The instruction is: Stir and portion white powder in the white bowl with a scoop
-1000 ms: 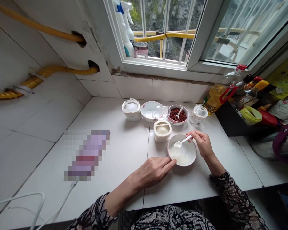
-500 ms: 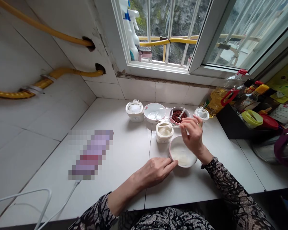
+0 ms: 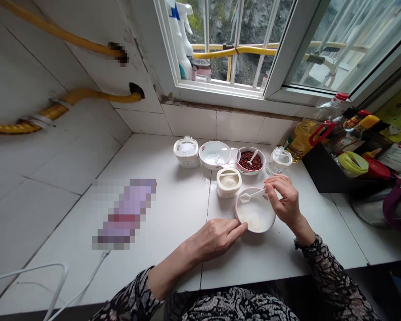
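My right hand (image 3: 284,198) is closed on the handle of a small white spoon (image 3: 245,197), whose scoop carries white powder above the near bowl. That white bowl (image 3: 270,218) has pale powder at its bottom. The fingers of my left hand (image 3: 217,238) pinch the bowl's left rim. Just behind the bowl, an open square jar (image 3: 229,191) holds off-white powder. Farther back are a second jar with white contents (image 3: 186,160), a white bowl (image 3: 209,156) with a clear lid against it, a bowl of red beans (image 3: 247,161) with a white spoon in it, and a clear-lidded jar (image 3: 280,158).
A pixelated purplish object (image 3: 127,214) with a white cable (image 3: 93,281) lies on the counter at left. An oil bottle (image 3: 302,138), a dark box (image 3: 316,169) of condiments and a pot (image 3: 367,211) stand at right. Yellow hoses (image 3: 93,95) run along the wall.
My right hand has moved right and slightly down, carrying the spoon from the square jar to over the near bowl. My left hand has stayed at the bowl's rim.
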A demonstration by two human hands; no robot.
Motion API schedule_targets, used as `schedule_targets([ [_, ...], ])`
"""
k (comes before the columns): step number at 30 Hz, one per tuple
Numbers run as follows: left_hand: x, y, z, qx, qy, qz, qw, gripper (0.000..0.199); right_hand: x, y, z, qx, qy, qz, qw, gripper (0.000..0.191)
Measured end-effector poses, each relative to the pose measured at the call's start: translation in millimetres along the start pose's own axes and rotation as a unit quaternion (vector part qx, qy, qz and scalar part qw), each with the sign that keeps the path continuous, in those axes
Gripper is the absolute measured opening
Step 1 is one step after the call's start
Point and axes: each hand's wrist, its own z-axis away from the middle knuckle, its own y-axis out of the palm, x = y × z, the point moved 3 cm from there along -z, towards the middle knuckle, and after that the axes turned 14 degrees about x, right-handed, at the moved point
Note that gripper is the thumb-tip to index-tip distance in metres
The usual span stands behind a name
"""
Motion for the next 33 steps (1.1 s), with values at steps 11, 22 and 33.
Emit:
schedule_targets([
  [11,1,-1.6,-3,-0.016,0.001,0.013,1.000,0.027,0,22,16,0.093,-0.010,0.007,0.996,0.024],
  [22,0,-1.6,-2,-0.018,0.006,0.005,1.000,0.027,-24,16,22,0.041,0.159,-0.167,0.972,0.036],
  [33,-1,-3.8,-3,-0.021,0.007,-0.004,1.000,0.027,-22,16,21,0.037,0.200,-0.234,0.951,0.043],
])
